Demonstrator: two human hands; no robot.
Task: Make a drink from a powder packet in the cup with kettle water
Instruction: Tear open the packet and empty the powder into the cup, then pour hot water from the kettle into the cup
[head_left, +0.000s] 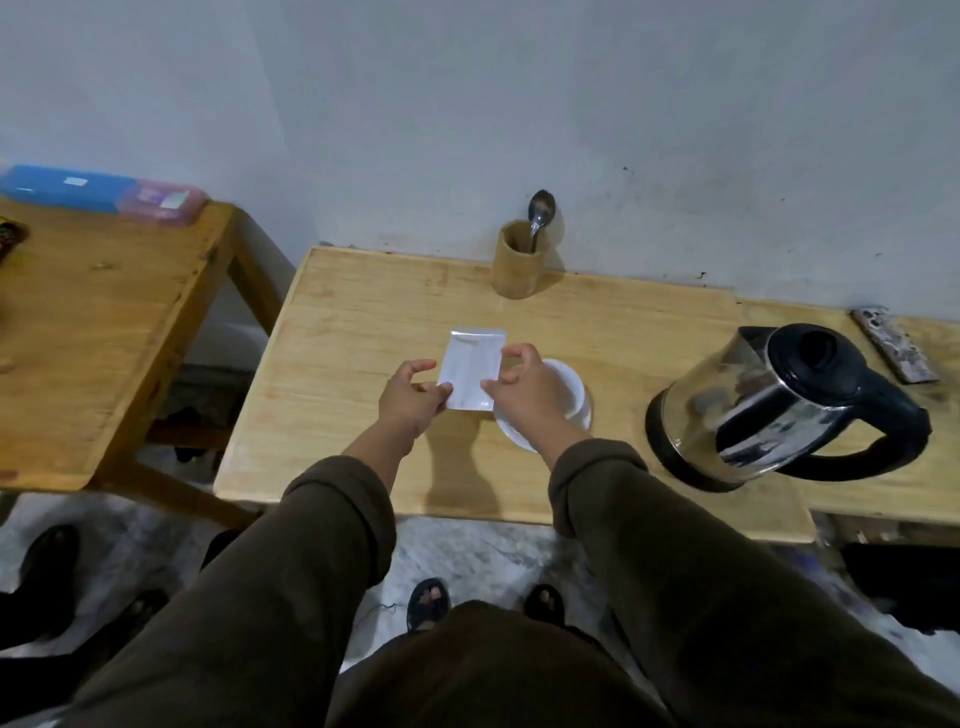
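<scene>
A white powder packet (471, 366) is held above the wooden table (358, 322). My left hand (411, 397) pinches its lower left corner and my right hand (522, 387) pinches its lower right edge. Right behind and under my right hand stands a white cup (574, 387) on a white saucer (511, 434), both partly hidden by that hand. A steel kettle (779, 405) with a black lid and handle stands on the table to the right. A spoon (540, 213) stands in a wooden holder (517, 260) at the back by the wall.
A second wooden table (104, 322) stands to the left with a blue box (67, 187) and a pink box (163, 200) on it. A dark flat object (893, 348) lies at the far right by the wall. Sandalled feet show on the floor below.
</scene>
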